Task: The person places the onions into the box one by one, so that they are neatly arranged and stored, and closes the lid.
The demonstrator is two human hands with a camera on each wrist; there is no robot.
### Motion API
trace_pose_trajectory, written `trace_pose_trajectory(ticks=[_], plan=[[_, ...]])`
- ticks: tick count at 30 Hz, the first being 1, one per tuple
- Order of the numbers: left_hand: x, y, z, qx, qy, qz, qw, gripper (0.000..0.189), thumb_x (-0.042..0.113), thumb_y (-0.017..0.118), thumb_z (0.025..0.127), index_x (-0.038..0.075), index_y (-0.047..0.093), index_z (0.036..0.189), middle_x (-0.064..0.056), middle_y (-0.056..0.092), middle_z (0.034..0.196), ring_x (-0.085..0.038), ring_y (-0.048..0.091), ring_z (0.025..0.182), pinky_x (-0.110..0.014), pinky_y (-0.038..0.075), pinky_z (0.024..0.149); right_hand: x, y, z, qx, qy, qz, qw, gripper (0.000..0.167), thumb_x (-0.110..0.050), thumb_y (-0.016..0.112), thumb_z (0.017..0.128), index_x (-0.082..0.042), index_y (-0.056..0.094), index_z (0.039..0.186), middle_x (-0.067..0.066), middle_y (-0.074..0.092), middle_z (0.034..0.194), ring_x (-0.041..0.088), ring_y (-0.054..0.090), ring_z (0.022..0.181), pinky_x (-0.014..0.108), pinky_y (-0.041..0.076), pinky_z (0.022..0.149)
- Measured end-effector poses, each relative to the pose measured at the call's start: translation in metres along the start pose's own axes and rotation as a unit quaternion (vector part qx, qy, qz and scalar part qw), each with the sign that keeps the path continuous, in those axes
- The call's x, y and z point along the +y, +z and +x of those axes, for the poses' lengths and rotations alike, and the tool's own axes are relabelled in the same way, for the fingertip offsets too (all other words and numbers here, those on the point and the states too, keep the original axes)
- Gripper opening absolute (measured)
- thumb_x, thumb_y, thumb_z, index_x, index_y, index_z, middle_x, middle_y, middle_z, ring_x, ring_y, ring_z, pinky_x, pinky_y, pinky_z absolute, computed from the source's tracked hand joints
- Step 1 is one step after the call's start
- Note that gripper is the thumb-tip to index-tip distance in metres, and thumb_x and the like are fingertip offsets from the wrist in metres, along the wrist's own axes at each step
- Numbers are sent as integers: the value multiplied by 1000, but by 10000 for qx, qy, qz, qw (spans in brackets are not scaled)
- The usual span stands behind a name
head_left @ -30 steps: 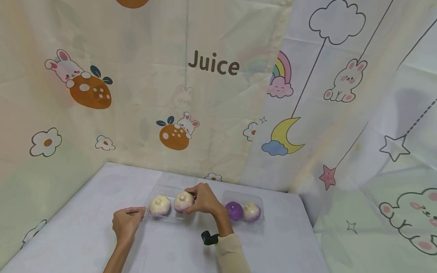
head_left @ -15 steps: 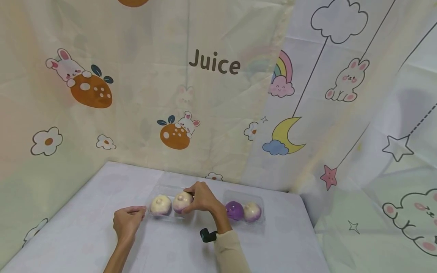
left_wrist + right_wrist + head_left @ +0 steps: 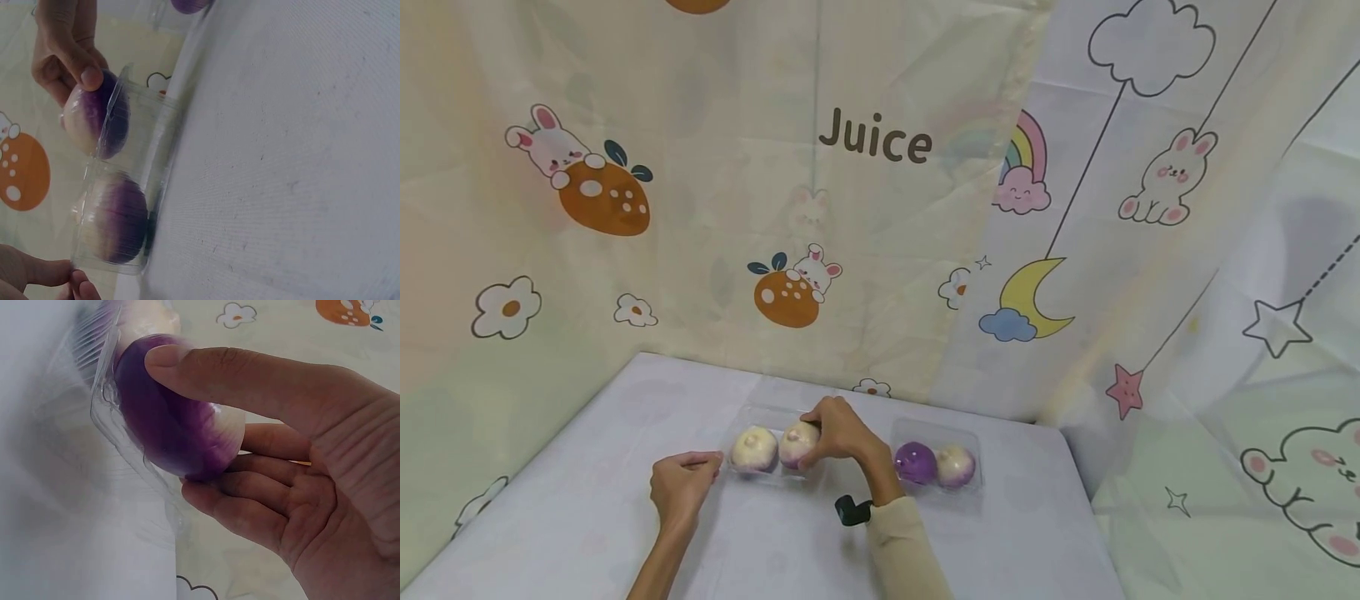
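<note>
My right hand grips a round purple-and-cream onion-like ball between thumb and fingers. In the right wrist view its purple side shows, with the thumb on top of it. The ball is at the right compartment of a clear plastic tray, partly above the rim. A similar ball sits in the left compartment. My left hand pinches the tray's left edge; in the left wrist view, thumb and fingertips meet at its corner.
To the right, a second clear tray holds a purple ball and a cream-and-purple ball. A white cloth covers the table. Printed curtains hang behind it.
My right hand has shifted slightly left with the ball, nearer the left compartment's ball. The left hand stays at the tray's edge. The head view has turned slightly.
</note>
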State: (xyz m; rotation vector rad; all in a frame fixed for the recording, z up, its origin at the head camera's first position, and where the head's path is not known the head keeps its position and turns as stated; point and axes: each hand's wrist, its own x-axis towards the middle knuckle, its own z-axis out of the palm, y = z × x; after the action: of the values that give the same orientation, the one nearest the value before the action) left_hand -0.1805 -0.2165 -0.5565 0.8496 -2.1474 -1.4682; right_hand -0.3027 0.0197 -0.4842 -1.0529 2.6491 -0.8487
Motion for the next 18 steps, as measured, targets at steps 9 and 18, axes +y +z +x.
trace_pose_trajectory(ticks=[9, 18], plan=[[1, 0, 0, 7, -29, 13, 10000, 20, 11, 80, 94, -8, 82, 100, -10, 80, 73, -19, 73, 62, -24, 49, 52, -3, 0, 5, -201, -144, -62, 9997, 65, -19, 109, 62, -5, 83, 120, 5, 86, 110, -3, 56, 75, 12, 51, 68], [2, 1, -1, 27, -83, 22, 10000, 20, 11, 78, 95, -8, 81, 100, -11, 80, 75, -21, 73, 63, -24, 51, 52, -2, 3, 9, -435, -453, -38, 9980, 35, -16, 106, 67, -9, 74, 78, -10, 48, 63, 0, 35, 63, 15, 30, 55]])
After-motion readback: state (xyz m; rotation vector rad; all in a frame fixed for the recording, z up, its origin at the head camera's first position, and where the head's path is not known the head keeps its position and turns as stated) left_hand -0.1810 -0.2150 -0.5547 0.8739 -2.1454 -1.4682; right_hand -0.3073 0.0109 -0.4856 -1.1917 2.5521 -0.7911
